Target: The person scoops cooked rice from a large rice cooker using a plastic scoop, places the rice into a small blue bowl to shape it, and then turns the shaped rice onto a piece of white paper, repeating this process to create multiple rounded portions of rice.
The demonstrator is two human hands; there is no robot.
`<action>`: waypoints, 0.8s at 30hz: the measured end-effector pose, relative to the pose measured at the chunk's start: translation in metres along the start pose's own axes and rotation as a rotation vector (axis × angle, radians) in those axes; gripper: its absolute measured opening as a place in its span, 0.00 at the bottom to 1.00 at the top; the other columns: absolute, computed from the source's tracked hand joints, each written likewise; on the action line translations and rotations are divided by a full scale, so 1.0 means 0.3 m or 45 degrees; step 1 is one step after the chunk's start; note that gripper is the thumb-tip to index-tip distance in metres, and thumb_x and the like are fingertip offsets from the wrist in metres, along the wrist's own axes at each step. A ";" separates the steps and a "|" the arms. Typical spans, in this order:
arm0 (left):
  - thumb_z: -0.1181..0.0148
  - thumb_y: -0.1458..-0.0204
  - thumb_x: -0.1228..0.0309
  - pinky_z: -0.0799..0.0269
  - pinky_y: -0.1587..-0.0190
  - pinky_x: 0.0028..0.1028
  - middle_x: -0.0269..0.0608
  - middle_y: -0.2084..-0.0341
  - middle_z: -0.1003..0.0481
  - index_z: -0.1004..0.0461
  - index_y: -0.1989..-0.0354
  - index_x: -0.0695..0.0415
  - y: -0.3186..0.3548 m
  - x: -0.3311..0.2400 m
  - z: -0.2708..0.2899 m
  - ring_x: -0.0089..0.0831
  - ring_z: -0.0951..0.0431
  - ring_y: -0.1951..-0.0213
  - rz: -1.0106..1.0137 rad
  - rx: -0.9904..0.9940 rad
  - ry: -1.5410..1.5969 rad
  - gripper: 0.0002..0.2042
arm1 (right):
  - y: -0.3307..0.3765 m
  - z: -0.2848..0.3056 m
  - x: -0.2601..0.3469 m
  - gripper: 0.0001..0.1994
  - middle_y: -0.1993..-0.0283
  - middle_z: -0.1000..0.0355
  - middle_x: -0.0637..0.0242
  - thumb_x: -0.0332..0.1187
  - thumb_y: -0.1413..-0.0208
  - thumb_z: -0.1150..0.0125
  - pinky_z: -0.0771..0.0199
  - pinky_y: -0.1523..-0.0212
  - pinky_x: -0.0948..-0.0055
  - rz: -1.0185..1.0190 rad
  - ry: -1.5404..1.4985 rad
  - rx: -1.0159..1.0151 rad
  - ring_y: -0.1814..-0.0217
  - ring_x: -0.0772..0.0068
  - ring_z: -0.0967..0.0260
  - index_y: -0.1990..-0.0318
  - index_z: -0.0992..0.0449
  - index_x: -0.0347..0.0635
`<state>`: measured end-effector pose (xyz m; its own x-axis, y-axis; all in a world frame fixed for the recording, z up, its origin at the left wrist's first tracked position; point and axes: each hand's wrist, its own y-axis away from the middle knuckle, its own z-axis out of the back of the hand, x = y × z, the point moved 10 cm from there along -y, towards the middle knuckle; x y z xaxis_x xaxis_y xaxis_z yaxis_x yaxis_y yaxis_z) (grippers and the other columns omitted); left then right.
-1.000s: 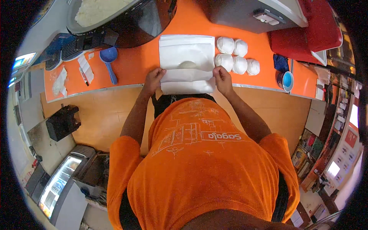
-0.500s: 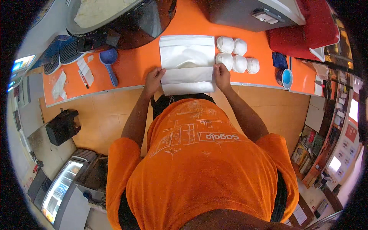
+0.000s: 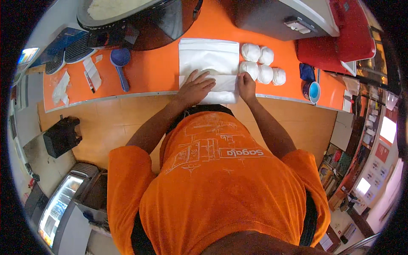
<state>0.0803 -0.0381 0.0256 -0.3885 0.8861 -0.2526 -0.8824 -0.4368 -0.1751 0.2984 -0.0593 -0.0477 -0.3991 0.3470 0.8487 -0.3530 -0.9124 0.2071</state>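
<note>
A stack of white paper sheets (image 3: 208,52) lies at the front edge of the orange counter, its near end hanging a little over the edge. The top sheet's near side is folded up over a pale rounded thing, mostly hidden beneath it. Across that fold rests my left hand (image 3: 194,89), flat with its fingers stretched out. My right hand (image 3: 246,88) pinches the fold's right end between thumb and fingers. Just right of the paper, several white paper-wrapped bundles (image 3: 264,74) sit in two rows.
On the left lie a blue scoop (image 3: 121,70), a pen (image 3: 89,82) and paper scraps (image 3: 62,88). A large pot of white food (image 3: 136,21) stands behind them. Back right are a grey box (image 3: 272,19), a red container (image 3: 340,46) and a blue-lined cup (image 3: 313,92).
My left hand has let go of the fold's left end and moved right, now lying flat on it. My right hand keeps its pinch on the right end.
</note>
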 end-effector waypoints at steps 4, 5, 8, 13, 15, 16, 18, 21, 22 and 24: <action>0.44 0.48 0.66 0.50 0.32 0.51 0.30 0.43 0.30 0.26 0.46 0.50 0.021 0.014 -0.017 0.34 0.42 0.33 0.009 -0.010 0.031 0.19 | -0.017 0.054 0.255 0.11 0.68 0.28 0.59 0.37 0.37 0.44 0.29 0.63 0.67 0.151 0.336 -0.144 0.67 0.65 0.29 0.64 0.30 0.37; 0.43 0.48 0.66 0.50 0.32 0.51 0.30 0.43 0.30 0.26 0.46 0.51 0.022 0.011 -0.014 0.34 0.42 0.33 0.003 -0.019 0.050 0.19 | -0.059 0.031 0.347 0.10 0.64 0.26 0.57 0.36 0.39 0.43 0.28 0.59 0.64 0.418 0.505 -0.155 0.63 0.61 0.27 0.63 0.28 0.38; 0.42 0.49 0.66 0.51 0.32 0.51 0.31 0.44 0.29 0.26 0.47 0.51 0.004 0.008 0.008 0.34 0.42 0.33 0.003 -0.014 0.059 0.19 | -0.159 -0.114 0.509 0.14 0.51 0.26 0.57 0.39 0.44 0.40 0.31 0.46 0.57 0.928 0.789 0.083 0.50 0.56 0.29 0.55 0.25 0.42; 0.47 0.44 0.67 0.52 0.31 0.50 0.32 0.46 0.28 0.25 0.49 0.53 -0.017 0.008 0.019 0.34 0.41 0.33 0.039 -0.047 0.160 0.15 | -0.330 -0.295 0.378 0.22 0.45 0.28 0.61 0.52 0.47 0.42 0.32 0.45 0.51 0.868 1.298 0.202 0.50 0.54 0.29 0.50 0.25 0.49; 0.47 0.45 0.67 0.52 0.31 0.50 0.32 0.47 0.27 0.25 0.50 0.53 -0.019 0.010 0.026 0.34 0.41 0.33 0.040 -0.070 0.189 0.15 | -0.370 -0.323 0.341 0.19 0.51 0.26 0.61 0.50 0.47 0.42 0.31 0.47 0.50 0.721 1.375 0.318 0.50 0.56 0.29 0.54 0.24 0.50; 0.47 0.45 0.67 0.51 0.31 0.50 0.32 0.48 0.27 0.25 0.51 0.53 -0.022 0.009 0.027 0.34 0.42 0.33 0.037 -0.069 0.182 0.14 | -0.384 -0.326 0.349 0.19 0.51 0.26 0.61 0.50 0.47 0.42 0.31 0.47 0.50 0.724 1.372 0.316 0.50 0.56 0.29 0.54 0.24 0.50; 0.47 0.45 0.67 0.51 0.31 0.49 0.32 0.50 0.26 0.24 0.53 0.53 -0.027 0.009 0.029 0.34 0.42 0.33 0.031 -0.067 0.176 0.13 | -0.382 -0.367 0.328 0.14 0.58 0.25 0.61 0.46 0.47 0.42 0.29 0.54 0.50 0.731 1.294 0.591 0.52 0.56 0.28 0.61 0.23 0.49; 0.47 0.45 0.67 0.51 0.32 0.49 0.32 0.50 0.27 0.24 0.54 0.53 -0.043 -0.005 0.034 0.33 0.41 0.33 -0.009 -0.075 0.174 0.12 | -0.332 -0.340 0.381 0.11 0.61 0.24 0.62 0.42 0.48 0.43 0.29 0.59 0.53 1.050 1.260 0.470 0.54 0.55 0.28 0.66 0.24 0.46; 0.47 0.46 0.68 0.49 0.33 0.49 0.32 0.49 0.27 0.25 0.53 0.52 -0.040 -0.005 0.028 0.33 0.40 0.35 0.009 -0.039 0.133 0.13 | -0.298 -0.339 0.425 0.11 0.61 0.24 0.62 0.42 0.48 0.43 0.29 0.59 0.53 1.052 1.255 0.479 0.54 0.55 0.28 0.66 0.24 0.46; 0.46 0.46 0.68 0.47 0.34 0.49 0.32 0.49 0.28 0.25 0.52 0.51 -0.026 -0.002 0.020 0.32 0.39 0.36 0.029 -0.004 0.098 0.13 | -0.220 -0.283 0.480 0.09 0.61 0.25 0.60 0.39 0.48 0.42 0.30 0.57 0.55 0.789 0.949 0.548 0.56 0.55 0.28 0.68 0.26 0.44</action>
<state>0.0856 -0.0342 0.0329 -0.3871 0.8615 -0.3286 -0.8726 -0.4574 -0.1712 0.1923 0.0693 0.0194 -0.8762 -0.2931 0.3827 0.3613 -0.9248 0.1191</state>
